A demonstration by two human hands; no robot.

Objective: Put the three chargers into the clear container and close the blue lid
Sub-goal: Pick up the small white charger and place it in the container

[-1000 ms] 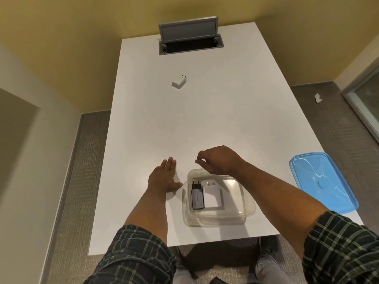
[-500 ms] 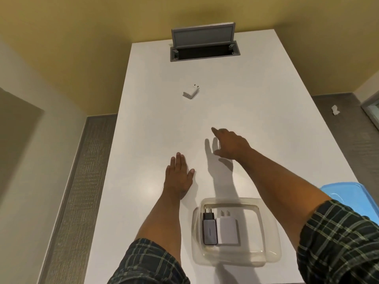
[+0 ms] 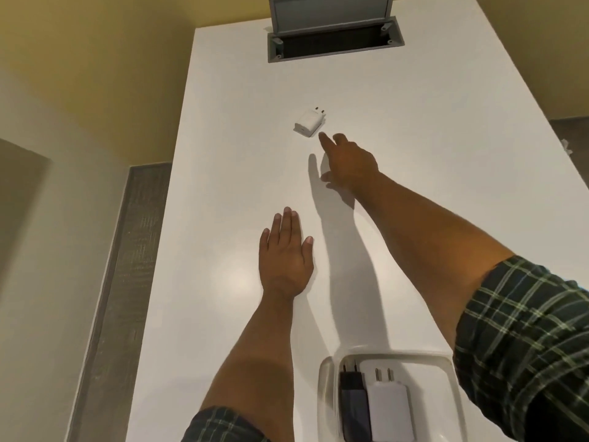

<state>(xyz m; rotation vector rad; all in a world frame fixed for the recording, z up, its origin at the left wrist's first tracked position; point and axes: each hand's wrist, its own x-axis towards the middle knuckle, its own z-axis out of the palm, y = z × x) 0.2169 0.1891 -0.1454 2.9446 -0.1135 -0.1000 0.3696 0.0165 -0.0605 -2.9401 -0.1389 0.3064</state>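
Observation:
A small white charger [image 3: 309, 123] lies on the white table [image 3: 446, 161], prongs pointing away from me. My right hand [image 3: 349, 164] stretches toward it, fingers apart, the forefinger tip just short of its near corner and holding nothing. My left hand [image 3: 286, 255] rests flat on the table, palm down, fingers together. At the bottom edge stands the clear container [image 3: 328, 378] with a dark charger [image 3: 353, 406] and a white charger [image 3: 389, 409] side by side inside. The blue lid is out of view.
A grey cable hatch [image 3: 334, 36] with its flap raised is set into the far end of the table. Yellow walls surround the table, with grey carpet [image 3: 127, 266] along its left side. My plaid sleeves fill the lower corners.
My right hand has moved from above the container out across the table to just short of the white charger. My head has leaned forward, so the container slid down the view and the lid left it.

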